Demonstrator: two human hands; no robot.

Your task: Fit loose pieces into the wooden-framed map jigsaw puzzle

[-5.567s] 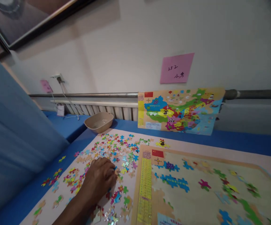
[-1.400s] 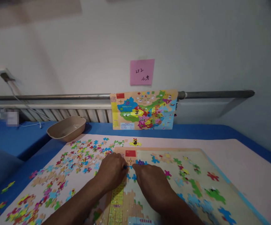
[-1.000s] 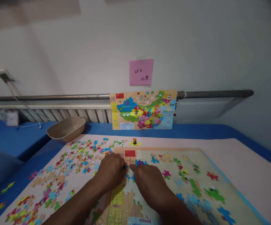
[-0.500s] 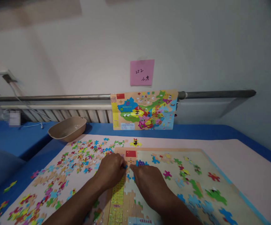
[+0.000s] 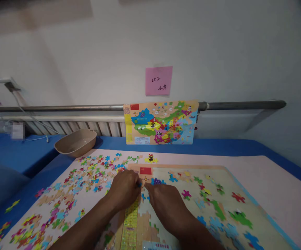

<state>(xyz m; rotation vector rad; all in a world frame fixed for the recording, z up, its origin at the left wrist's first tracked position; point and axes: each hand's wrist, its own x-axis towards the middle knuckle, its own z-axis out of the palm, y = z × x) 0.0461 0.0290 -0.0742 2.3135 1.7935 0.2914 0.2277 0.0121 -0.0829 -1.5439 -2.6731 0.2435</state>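
Note:
Over the upper left part of a jigsaw puzzle board (image 5: 205, 208), my two hands nearly meet. My left hand (image 5: 125, 185) is closed, its fingertips on a small puzzle piece (image 5: 140, 185) with a bit of blue showing. Curled and closed, my right hand (image 5: 164, 199) has its fingertips down just below the compass picture (image 5: 145, 179); what lies under them is hidden. Joined pieces run down the board's left side, with a red flag (image 5: 145, 171) at the top and a yellow text strip (image 5: 130, 222) beneath my left hand.
Many loose puzzle pieces (image 5: 59, 201) are spread over the pink sheet to the left. Several small clusters (image 5: 218, 208) lie on the board's right part. A beige basin (image 5: 76, 147) stands at the back left. The printed reference map (image 5: 160, 121) hangs from a pipe (image 5: 244, 105).
Both hands stay in nearly the same place over the board. The whole view has shifted very slightly; no piece has visibly moved.

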